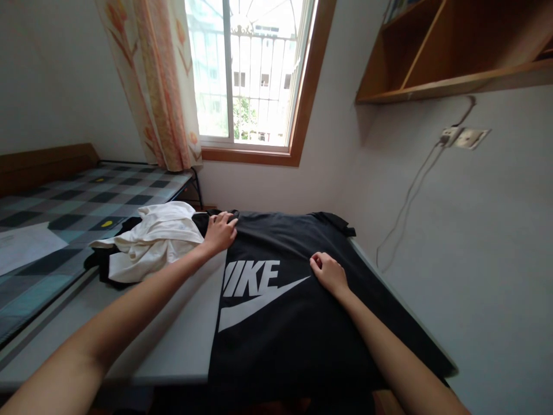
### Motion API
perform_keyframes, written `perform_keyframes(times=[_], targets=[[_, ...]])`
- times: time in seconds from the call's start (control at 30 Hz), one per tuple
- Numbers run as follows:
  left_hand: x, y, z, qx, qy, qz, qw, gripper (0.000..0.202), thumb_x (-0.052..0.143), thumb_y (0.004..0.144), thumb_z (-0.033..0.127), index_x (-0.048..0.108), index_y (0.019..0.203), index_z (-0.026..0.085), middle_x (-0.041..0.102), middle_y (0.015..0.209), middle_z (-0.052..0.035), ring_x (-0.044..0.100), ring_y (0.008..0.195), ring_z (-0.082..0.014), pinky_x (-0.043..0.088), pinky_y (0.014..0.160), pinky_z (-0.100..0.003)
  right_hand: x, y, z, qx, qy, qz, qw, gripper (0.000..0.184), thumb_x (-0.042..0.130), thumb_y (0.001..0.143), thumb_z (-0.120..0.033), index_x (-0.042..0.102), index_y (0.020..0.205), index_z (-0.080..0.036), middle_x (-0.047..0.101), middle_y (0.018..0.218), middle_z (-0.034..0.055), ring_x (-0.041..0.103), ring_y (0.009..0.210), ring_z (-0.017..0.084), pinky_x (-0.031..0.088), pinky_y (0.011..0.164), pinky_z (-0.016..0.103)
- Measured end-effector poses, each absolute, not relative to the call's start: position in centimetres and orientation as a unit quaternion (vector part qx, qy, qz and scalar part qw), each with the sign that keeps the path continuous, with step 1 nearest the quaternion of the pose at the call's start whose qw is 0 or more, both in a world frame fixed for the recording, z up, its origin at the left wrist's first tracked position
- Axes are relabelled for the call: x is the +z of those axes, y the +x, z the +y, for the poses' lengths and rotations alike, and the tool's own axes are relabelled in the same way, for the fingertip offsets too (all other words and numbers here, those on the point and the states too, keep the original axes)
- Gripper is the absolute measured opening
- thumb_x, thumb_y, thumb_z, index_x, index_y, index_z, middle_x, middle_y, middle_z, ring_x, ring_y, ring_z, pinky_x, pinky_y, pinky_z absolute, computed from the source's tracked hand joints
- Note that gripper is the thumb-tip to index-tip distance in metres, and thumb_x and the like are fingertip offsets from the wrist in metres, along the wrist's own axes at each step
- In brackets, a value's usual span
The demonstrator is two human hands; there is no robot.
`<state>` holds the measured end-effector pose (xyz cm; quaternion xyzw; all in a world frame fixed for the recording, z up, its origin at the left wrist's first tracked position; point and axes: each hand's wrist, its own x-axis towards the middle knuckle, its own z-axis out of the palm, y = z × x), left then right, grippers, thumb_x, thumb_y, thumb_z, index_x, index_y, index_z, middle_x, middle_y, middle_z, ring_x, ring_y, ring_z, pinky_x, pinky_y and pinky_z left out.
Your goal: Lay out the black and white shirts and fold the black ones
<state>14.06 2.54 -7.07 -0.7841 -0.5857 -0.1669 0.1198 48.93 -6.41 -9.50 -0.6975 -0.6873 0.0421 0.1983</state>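
A black T-shirt (pixel 276 351) with a large white NIKE print and swoosh is spread over a white-topped table (pixel 173 334). Its left side is turned under or folded, so the print is cut off at that edge. My left hand (pixel 220 231) lies at the far left corner of the shirt, fingers slightly bent and apart over the dark cloth. Curled at the fingertips, my right hand (pixel 330 272) pinches the shirt just right of the print. Beside my left forearm sits a crumpled white garment (pixel 159 239), with black cloth (pixel 106 268) under it.
To the left is a bed with a checked mattress (pixel 116 190) and a sheet of paper (pixel 26 245). A curtain (pixel 159 80) hangs by the barred window (pixel 246 75). The right wall carries a wooden shelf (pixel 432 80) and a socket (pixel 451 136) with a dangling cord.
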Motion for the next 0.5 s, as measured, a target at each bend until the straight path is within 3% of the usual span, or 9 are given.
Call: perform_keyframes(times=[0.13,0.23,0.3,0.37,0.5], targets=[[-10.5,16.6,1.2,-0.165,-0.795,-0.582,0.041,0.047,0.039,0.095,0.045,0.055,0.134,0.023,0.046,0.145,-0.0107,0.032,0.139,-0.0288,0.024,0.110,-0.049,-8.8,49.8,-4.0,0.057,-0.710,-0.672,0.203,0.023,0.049,0.090,-0.034,0.065,0.103,-0.024,0.065,0.087,0.0033,0.060,0.078,0.018,0.038,0.063,0.026],[-11.6,16.8,1.1,-0.174,-0.785,-0.595,0.012,0.048,0.040,0.095,0.045,0.054,0.135,0.022,0.046,0.147,-0.0100,0.032,0.140,-0.0277,0.025,0.111,-0.048,-7.8,52.2,-0.6,-0.016,-0.738,-0.635,0.226,0.035,0.052,0.088,-0.029,0.064,0.120,-0.023,0.060,0.109,0.0103,0.057,0.097,0.023,0.043,0.079,0.032],[-11.7,16.6,1.2,-0.184,-0.783,-0.594,0.011,0.047,0.041,0.095,0.043,0.055,0.134,0.022,0.046,0.146,-0.0101,0.032,0.140,-0.0273,0.025,0.112,-0.048,-7.4,54.0,1.7,-0.086,-0.768,-0.596,0.216,0.034,0.052,0.086,-0.028,0.070,0.115,-0.024,0.048,0.130,0.0131,0.048,0.114,0.030,0.041,0.091,0.040],[-11.5,16.5,1.2,-0.189,-0.784,-0.591,0.011,0.046,0.042,0.094,0.043,0.056,0.133,0.022,0.047,0.146,-0.0101,0.033,0.140,-0.0270,0.025,0.112,-0.047,-7.1,55.6,3.7,-0.102,-0.780,-0.593,0.174,0.030,0.051,0.085,-0.026,0.075,0.103,-0.025,0.043,0.138,0.0103,0.040,0.121,0.034,0.038,0.096,0.045],[-11.5,16.6,1.3,-0.196,-0.783,-0.590,0.013,0.044,0.043,0.094,0.042,0.058,0.131,0.023,0.049,0.144,-0.0096,0.036,0.138,-0.0266,0.026,0.111,-0.047,-6.4,57.4,6.7,-0.091,-0.797,-0.590,0.092,0.035,0.046,0.082,-0.018,0.075,0.102,-0.020,0.058,0.120,0.0148,0.043,0.114,0.034,0.039,0.092,0.049]])
